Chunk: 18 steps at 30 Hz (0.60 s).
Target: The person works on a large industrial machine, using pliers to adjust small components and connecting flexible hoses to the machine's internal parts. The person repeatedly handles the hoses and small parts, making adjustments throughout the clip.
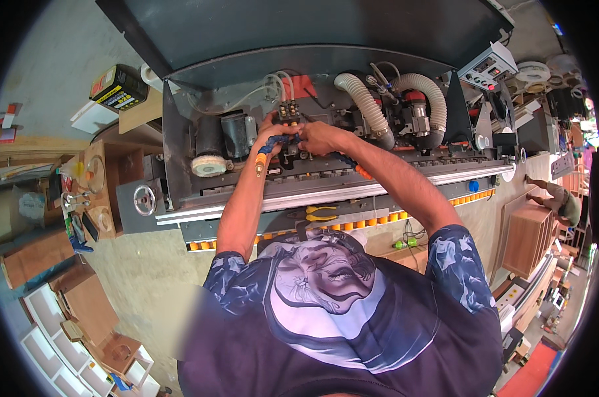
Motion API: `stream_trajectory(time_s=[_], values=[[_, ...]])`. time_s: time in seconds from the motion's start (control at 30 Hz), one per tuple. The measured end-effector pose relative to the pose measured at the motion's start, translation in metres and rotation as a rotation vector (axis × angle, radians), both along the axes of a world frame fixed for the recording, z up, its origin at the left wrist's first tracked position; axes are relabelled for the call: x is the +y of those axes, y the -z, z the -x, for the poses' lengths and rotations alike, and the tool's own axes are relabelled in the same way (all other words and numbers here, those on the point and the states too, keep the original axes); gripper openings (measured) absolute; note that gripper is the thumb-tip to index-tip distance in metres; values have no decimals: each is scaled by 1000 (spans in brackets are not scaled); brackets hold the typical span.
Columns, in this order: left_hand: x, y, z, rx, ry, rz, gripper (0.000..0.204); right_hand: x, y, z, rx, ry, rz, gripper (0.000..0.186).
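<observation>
Across the open machine point(210, 78), your blue hose point(277, 140) crosses your left wrist, slanting down-left; it looks light and springy. Your left hand point(267, 130) and right hand point(322, 138) nearly meet, but I can't tell either grip's state. Hold the orange sleeve point(261, 159); its brass fitting point(259, 171) points toward you.

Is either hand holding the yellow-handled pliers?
No, the yellow-handled pliers lie on the front ledge, while the left hand and right hand are up by the tube fittings.

head camera: looked down, fisheye-wide, from the head
shirt point(339, 317): filled the near foreground
machine point(312, 193): lay beyond
</observation>
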<state>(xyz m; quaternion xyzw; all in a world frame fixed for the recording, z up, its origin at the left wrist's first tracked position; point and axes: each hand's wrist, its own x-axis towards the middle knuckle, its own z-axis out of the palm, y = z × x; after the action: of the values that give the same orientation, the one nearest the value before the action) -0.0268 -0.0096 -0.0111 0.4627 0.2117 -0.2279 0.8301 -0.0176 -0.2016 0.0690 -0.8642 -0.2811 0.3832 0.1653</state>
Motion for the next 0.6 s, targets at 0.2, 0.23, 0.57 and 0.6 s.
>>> stream_trajectory(time_s=[0.2, 0.23, 0.57, 0.6], values=[[5, 32, -6, 4, -51, 67, 100, -4, -37, -2, 345, 382, -143, 41], [3, 25, -5, 5, -5, 80, 95, -8, -41, 4, 409, 493, -177, 41], [32, -4, 33, -7, 40, -70, 73, -53, -4, 49, 712, 924, -690, 40], [38, -9, 39, -43, 67, -164, 72, -54, -2, 48, 707, 937, -714, 40]])
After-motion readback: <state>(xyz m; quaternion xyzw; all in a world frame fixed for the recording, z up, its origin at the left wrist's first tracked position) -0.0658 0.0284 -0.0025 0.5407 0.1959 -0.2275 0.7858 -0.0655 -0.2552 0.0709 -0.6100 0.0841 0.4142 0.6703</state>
